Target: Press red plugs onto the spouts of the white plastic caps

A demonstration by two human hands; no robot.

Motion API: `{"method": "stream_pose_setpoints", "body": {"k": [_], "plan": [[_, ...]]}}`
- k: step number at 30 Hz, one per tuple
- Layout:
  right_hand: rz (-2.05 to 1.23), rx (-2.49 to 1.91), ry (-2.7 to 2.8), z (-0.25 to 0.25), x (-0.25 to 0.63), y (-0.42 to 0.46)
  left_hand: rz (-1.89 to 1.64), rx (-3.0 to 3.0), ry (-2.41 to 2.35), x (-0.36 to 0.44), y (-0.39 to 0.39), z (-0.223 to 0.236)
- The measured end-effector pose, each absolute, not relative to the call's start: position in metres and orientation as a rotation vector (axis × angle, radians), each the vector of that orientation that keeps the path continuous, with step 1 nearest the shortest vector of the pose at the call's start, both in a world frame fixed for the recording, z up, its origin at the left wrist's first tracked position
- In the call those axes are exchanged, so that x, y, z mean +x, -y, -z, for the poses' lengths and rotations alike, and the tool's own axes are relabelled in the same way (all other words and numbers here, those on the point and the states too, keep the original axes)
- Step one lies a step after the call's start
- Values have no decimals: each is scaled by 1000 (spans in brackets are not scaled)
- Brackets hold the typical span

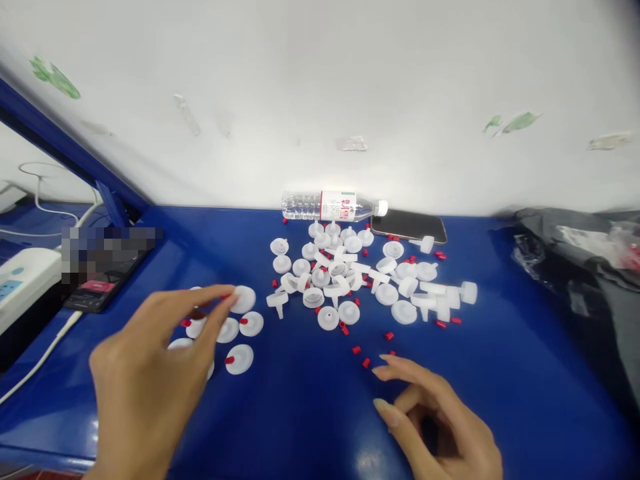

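Observation:
My left hand pinches the red tip of a white nozzle cap between thumb and fingertips, over the left part of the table. Around and partly behind that hand lie several white nozzle caps with red tips, one of them a nozzle cap nearest the front. My right hand is at the front right, thumb and fingers apart with nothing between them. Just beyond its fingertips lies a small red tip cap. A heap of white nozzle caps without red tips fills the table's middle, with loose red tip caps scattered among them.
A clear water bottle lies on its side at the wall, beside a dark phone. Another phone and a white power strip are at the left. Black plastic bags sit on the right of the blue table.

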State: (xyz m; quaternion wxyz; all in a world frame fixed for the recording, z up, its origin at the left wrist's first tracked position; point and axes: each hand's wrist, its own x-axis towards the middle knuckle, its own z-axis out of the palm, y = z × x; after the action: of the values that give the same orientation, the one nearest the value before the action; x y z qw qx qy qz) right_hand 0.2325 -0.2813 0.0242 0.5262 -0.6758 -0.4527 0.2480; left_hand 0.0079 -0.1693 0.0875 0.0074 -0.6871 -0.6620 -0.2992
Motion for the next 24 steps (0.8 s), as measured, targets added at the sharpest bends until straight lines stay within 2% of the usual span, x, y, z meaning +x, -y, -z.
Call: {"method": "stream_pose_setpoints", "body": {"k": [5,13,20,24], "plan": [[-575,-1631,1053,-26,230,282,544,-2338,1886,-25,131,-76],[-470,-1607,1063,-25,233,280,464,-2447,1959,-26,127,-70],[-478,-1621,1047,-26,232,279,748,-2279,1964,-5,148,-85],[-494,-1621,1072,-25,233,279,947,-2684,1859,40,168,-69]]}}
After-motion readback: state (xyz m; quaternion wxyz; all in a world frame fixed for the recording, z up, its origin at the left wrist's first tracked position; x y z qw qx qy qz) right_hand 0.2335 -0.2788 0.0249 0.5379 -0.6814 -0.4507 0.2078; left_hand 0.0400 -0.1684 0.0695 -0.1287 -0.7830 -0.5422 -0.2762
